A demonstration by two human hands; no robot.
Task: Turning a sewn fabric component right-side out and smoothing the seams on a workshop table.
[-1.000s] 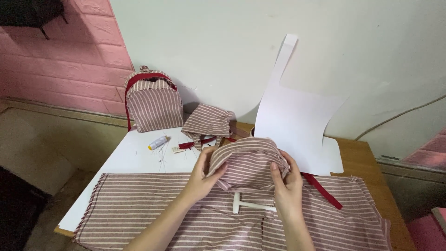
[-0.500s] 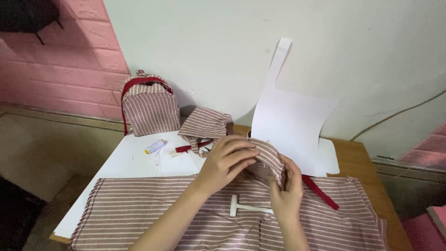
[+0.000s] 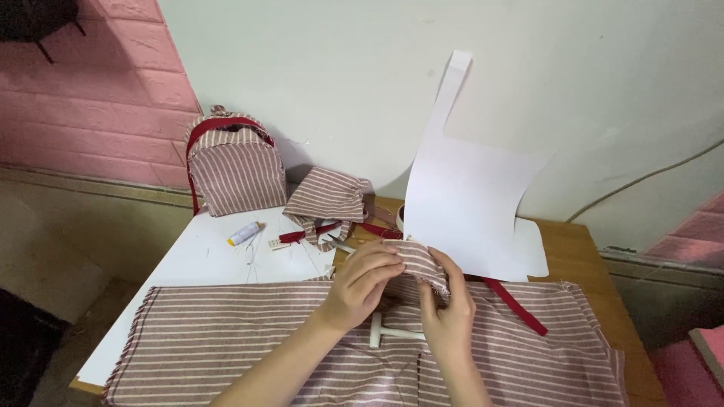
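My left hand (image 3: 363, 285) and my right hand (image 3: 449, 301) both pinch a small folded piece of pink-and-white striped fabric (image 3: 419, 264), held just above the table. Below them a large sheet of the same striped cloth (image 3: 226, 339) lies spread over the table front. A small white T-shaped tool (image 3: 386, 332) rests on that cloth right beneath my hands. A dark red strap (image 3: 517, 305) runs out to the right from under my right hand.
A finished striped backpack with red trim (image 3: 235, 164) stands against the wall at back left. Beside it lie a crumpled striped piece (image 3: 326, 197), a white thread spool (image 3: 246, 233) and a white paper pattern (image 3: 471, 203) leaning on the wall. The wooden table edge (image 3: 596, 260) shows at right.
The striped piece was a wide rounded shape held in both hands; it is now folded much smaller between my fingertips. My left hand moved right, over the piece.
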